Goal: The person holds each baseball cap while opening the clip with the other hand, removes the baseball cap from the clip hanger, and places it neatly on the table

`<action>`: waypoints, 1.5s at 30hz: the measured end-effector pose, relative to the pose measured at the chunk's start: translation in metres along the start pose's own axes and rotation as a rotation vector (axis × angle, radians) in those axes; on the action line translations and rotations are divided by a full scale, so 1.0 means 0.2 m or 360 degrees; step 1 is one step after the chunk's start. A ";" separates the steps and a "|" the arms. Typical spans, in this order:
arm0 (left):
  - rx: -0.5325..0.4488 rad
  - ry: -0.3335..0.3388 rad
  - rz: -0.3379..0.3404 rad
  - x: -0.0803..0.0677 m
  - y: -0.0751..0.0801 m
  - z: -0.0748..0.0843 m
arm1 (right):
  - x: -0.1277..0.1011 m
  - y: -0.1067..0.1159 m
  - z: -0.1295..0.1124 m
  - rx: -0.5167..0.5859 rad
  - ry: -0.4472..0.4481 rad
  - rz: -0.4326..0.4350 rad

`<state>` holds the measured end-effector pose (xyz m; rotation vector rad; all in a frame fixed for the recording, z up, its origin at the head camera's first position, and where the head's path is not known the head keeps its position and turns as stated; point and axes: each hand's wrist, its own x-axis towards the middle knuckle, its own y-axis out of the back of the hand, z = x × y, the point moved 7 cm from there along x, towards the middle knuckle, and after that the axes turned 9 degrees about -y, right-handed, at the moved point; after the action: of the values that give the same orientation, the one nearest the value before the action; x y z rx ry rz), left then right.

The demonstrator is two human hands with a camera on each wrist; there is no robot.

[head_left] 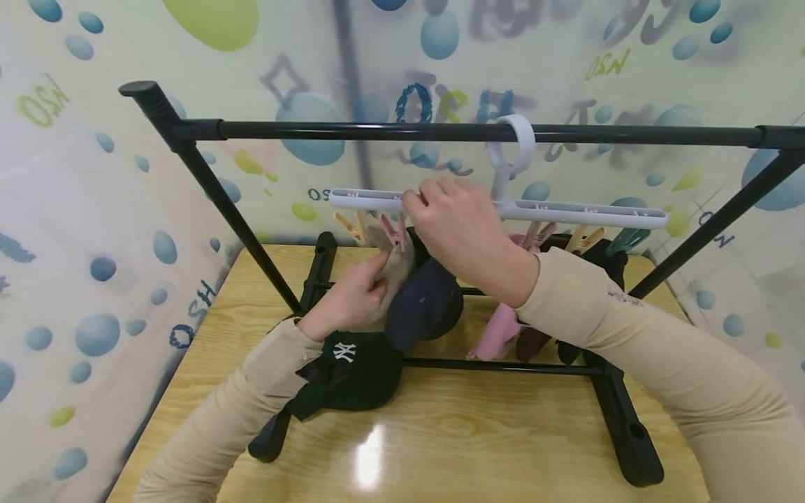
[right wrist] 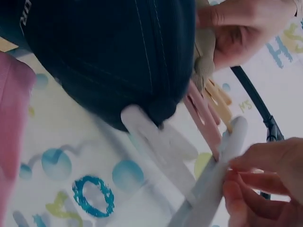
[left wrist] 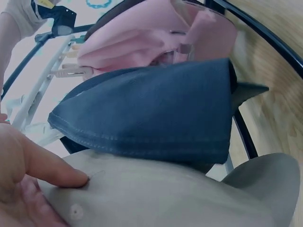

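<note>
A white clip hanger (head_left: 585,213) hangs from the rack by its hook. My right hand (head_left: 468,234) pinches the left half of its bar, fingertips on the edge in the right wrist view. Below that, my left hand (head_left: 352,297) holds the edge of a beige cap (left wrist: 156,198), thumb and fingers on either side of the cloth. Right at that edge is a pink clothespin (head_left: 395,234), with a yellow clothespin (head_left: 352,227) beside it. A navy cap (left wrist: 151,113) hangs from a white clothespin (right wrist: 158,146), next to the beige one.
A black cap (head_left: 371,381) with a white logo lies on the wooden table (head_left: 490,433) at the rack's left foot. Pink cloth (head_left: 497,332) and dark items hang farther right under more clothespins. The black rack (head_left: 352,130) spans the table before a patterned backdrop.
</note>
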<state>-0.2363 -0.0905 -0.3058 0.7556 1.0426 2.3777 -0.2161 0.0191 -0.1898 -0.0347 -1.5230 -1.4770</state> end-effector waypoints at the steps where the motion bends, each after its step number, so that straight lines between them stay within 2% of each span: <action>1: 0.0000 0.0005 0.0000 0.00 0.00 0.00 | 0.00 0.00 -0.01 0.0020 -0.0009 0.0035; 4: -0.0014 0.0004 0.0000 -0.01 0.00 0.00 | -0.02 0.01 -0.03 0.0062 -0.0022 0.0143; 7: -0.0025 -0.0030 0.0016 -0.01 0.00 0.02 | -0.03 0.00 -0.05 0.0027 -0.0036 0.0198; 12: -0.0016 -0.0068 0.0032 -0.01 -0.01 0.04 | -0.02 -0.03 -0.07 -0.0110 -0.0119 0.0192; 22: -0.0055 -0.0100 0.0031 -0.02 -0.03 0.11 | 0.04 -0.09 -0.15 -0.0299 -0.0371 -0.0067; 28: -0.0061 -0.0062 0.0034 -0.03 -0.03 0.14 | 0.05 -0.12 -0.17 -0.0413 -0.0459 -0.0179; 32: -0.0032 -0.0075 0.0037 -0.04 -0.03 0.15 | 0.06 -0.13 -0.15 -0.0374 -0.0516 -0.0245; 39: -0.0013 -0.0105 0.0081 -0.05 -0.01 0.16 | 0.08 -0.13 -0.09 -0.0172 -0.0587 -0.0350; 45: -0.0045 -0.0078 0.0109 -0.05 -0.03 0.15 | 0.06 -0.13 -0.07 -0.0113 -0.0640 -0.0311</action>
<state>-0.2088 -0.0781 -0.2962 0.8479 0.9762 2.4134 -0.2308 -0.0051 -0.2038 -0.2437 -1.8336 -1.7559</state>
